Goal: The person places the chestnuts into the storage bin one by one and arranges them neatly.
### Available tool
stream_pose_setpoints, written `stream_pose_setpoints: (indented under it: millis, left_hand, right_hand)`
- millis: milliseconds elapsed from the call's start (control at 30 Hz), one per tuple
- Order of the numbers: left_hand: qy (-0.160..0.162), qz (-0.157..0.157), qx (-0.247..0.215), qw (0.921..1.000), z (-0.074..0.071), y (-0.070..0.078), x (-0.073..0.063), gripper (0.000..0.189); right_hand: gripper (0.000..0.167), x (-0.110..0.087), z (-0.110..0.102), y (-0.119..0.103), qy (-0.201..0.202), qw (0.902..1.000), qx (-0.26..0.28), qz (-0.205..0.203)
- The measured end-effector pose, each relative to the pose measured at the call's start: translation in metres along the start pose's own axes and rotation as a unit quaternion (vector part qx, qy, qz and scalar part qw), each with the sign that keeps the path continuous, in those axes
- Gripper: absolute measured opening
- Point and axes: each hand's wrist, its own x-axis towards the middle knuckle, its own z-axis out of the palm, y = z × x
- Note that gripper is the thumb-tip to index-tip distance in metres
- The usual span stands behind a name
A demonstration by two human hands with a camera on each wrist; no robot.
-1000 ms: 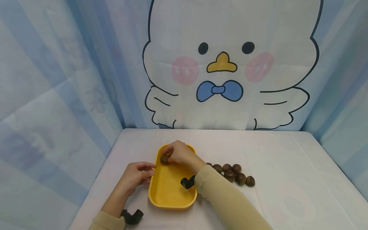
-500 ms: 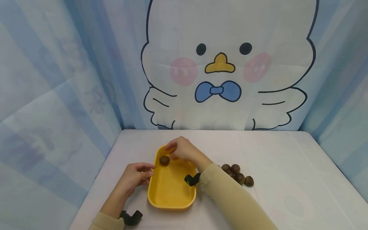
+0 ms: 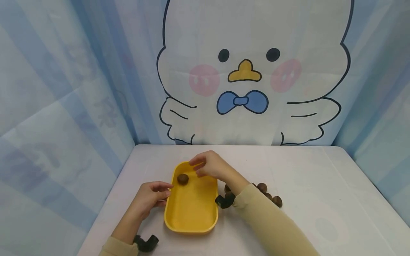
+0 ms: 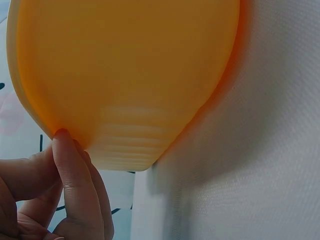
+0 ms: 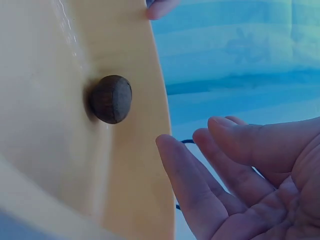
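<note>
A yellow rectangular tray (image 3: 191,213) with rounded corners lies on the table, and one brown chestnut (image 3: 183,179) rests in its far left part. Over the tray's far right corner hovers my right hand (image 3: 213,166), its fingers loosely bent and holding nothing. In the right wrist view those fingers (image 5: 172,160) are apart from the chestnut (image 5: 112,99). My left hand (image 3: 150,195) is at the tray's left side, with its fingertips touching the edge. The left wrist view has a fingertip (image 4: 61,142) against the outer wall just under the rim.
Right of the tray, several more chestnuts (image 3: 277,201) lie in a group, partly hidden by my right forearm (image 3: 266,217). Dark wrist mounts (image 3: 146,243) stick out at both cuffs. A printed curtain (image 3: 253,124) stands behind the white tabletop (image 3: 320,177).
My right hand has let go of the chestnut, which stays in the tray. The hand has drawn away to the right and back. My left hand has kept its place at the edge.
</note>
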Motion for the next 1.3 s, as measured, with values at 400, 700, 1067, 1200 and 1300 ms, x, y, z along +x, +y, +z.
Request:
stream_pose_setpoints:
  millis: [400,700,1067,1200,1300]
  left_hand:
    - [0.000,0.000,-0.001,1.0000,0.000,0.000,0.000,0.028]
    - [0.001,-0.003,0.001,1.0000,0.000,0.000,0.001,0.029]
    - [0.005,-0.007,0.002,1.0000,0.001,0.002,-0.002,0.028]
    - [0.004,-0.006,0.003,1.0000,0.001,0.001,-0.002,0.028]
    - [0.005,-0.004,0.005,1.0000,0.002,0.001,-0.002,0.028]
  right_hand:
    - [0.039,-0.030,-0.021,-0.001,0.010,0.9998,0.015,0.001]
    - [0.040,-0.060,-0.040,0.008,0.024,0.9996,0.013,0.007]
    - [0.043,-0.093,-0.067,0.024,0.050,0.9987,-0.008,0.004]
    - [0.044,-0.105,-0.077,0.030,0.062,0.9978,-0.019,0.012]
    - [0.045,-0.115,-0.085,0.035,0.066,0.9975,-0.021,0.007]
